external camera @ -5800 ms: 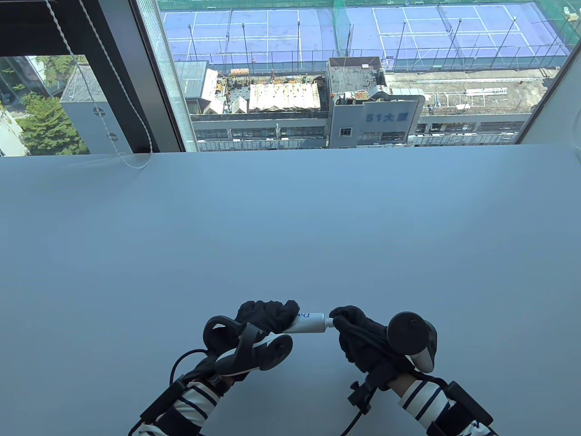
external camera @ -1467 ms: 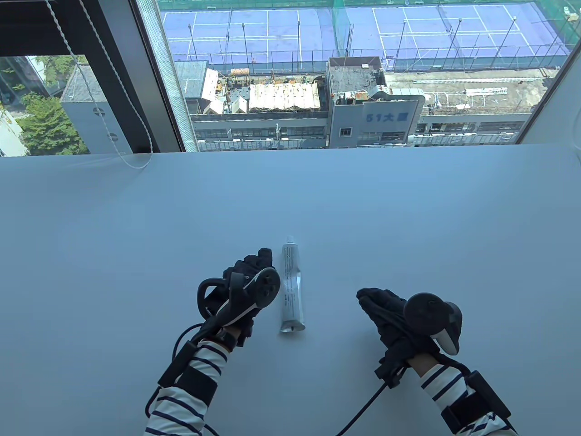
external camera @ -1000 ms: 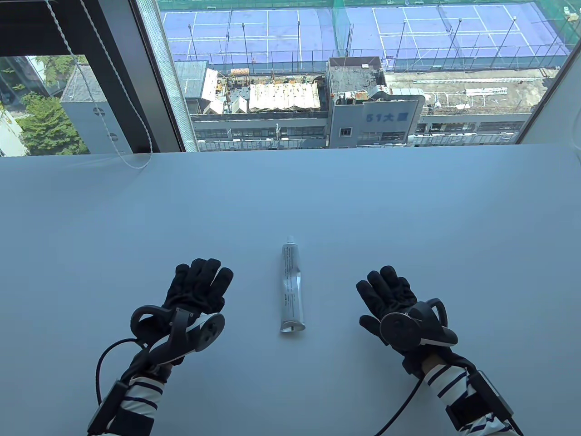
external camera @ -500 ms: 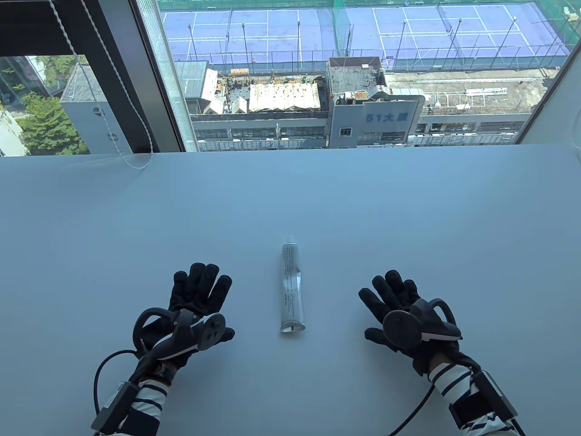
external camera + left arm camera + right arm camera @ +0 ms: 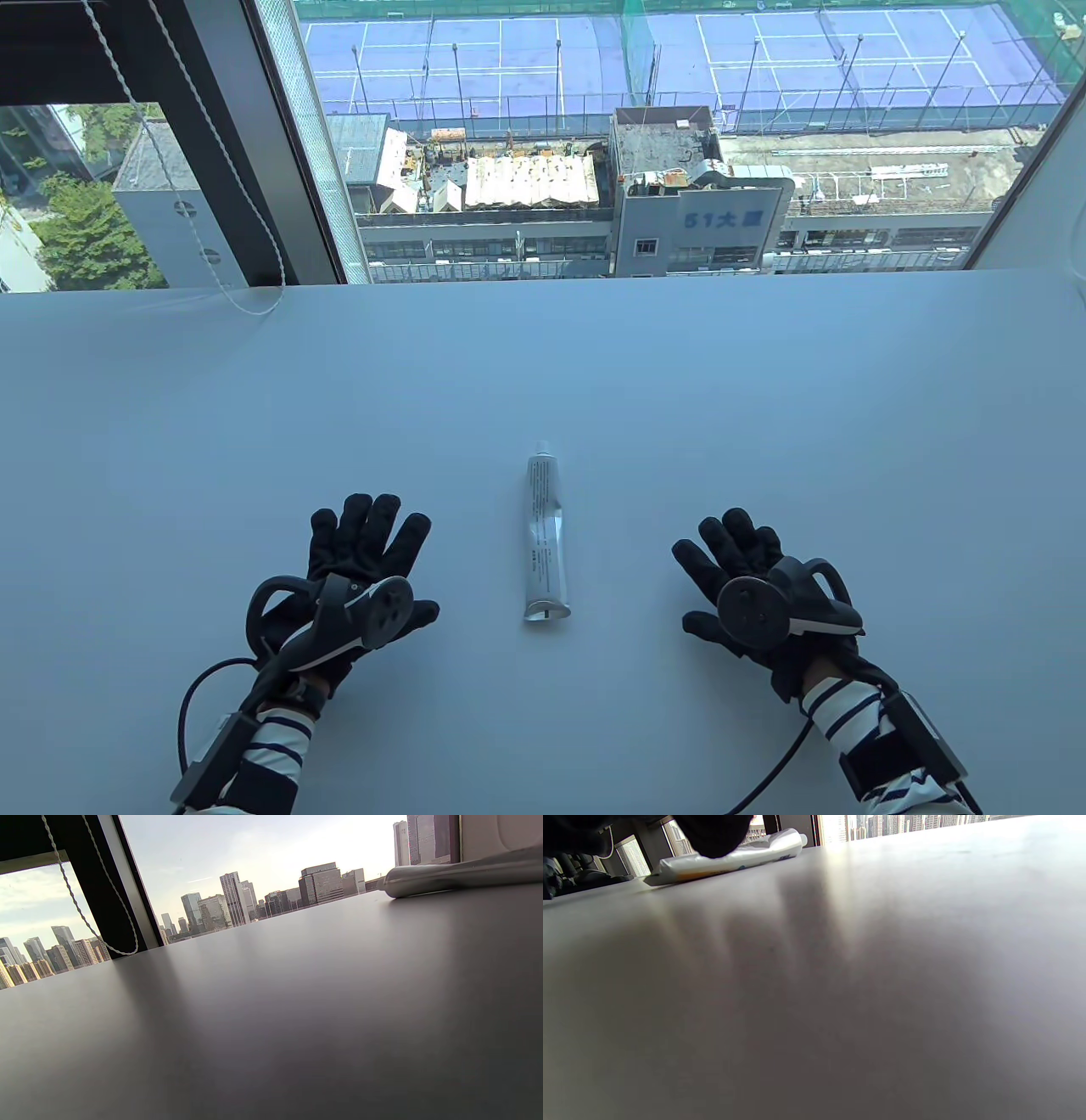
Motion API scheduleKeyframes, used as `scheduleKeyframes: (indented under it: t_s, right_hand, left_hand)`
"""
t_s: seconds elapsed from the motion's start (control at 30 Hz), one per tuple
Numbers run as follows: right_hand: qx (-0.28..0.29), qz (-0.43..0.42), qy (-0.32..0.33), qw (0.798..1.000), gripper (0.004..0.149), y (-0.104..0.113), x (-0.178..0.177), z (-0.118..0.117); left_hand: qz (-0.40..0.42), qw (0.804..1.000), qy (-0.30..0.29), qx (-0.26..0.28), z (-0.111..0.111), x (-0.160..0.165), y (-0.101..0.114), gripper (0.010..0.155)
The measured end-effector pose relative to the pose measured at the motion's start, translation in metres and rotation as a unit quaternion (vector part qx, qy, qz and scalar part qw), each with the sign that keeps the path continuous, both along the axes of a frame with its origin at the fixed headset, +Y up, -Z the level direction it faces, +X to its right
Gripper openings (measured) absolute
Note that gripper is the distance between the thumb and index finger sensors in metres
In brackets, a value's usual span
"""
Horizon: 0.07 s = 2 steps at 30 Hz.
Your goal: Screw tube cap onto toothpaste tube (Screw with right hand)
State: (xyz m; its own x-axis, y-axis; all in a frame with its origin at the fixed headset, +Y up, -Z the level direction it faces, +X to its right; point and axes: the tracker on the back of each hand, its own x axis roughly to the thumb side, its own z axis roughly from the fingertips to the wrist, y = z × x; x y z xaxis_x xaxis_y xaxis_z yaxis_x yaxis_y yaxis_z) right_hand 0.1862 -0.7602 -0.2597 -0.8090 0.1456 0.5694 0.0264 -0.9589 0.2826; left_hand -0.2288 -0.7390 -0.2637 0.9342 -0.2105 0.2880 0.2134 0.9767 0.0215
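Tube (image 5: 544, 537): lies flat on the counter (image 5: 764, 407), lengthwise near-to-far, between the two hands and touching neither.
Cap (image 5: 542, 446): white, seated on the tube's far end.
Crimp: tube's flat end points near.
Contents: the tube is the only container in view; what is in it cannot be told.
Left hand (image 5: 361, 564): palm down on the counter, left of the tube, fingers (image 5: 373, 526) spread wide and holding nothing.
Right hand (image 5: 747, 581): palm down on the counter, right of the tube, fingers (image 5: 730, 543) spread, holding nothing.
Left wrist view: tube (image 5: 458, 874) at upper right, cap end toward the window.
Right wrist view: tube (image 5: 746, 855) at upper left, partly behind a dark glove.
Cord (image 5: 212, 255): loop rests at the counter's far left edge.
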Motion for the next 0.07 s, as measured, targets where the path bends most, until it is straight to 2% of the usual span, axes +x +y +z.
scheduleKeyframes:
  t_s: [0.07]
  right_hand:
    - [-0.001,0.001,-0.001,1.0,0.078,0.0004,0.0002,0.0001]
  left_hand:
    - [0.003,1.0,0.002,-0.001,-0.0002,-0.0004,0.0,0.093]
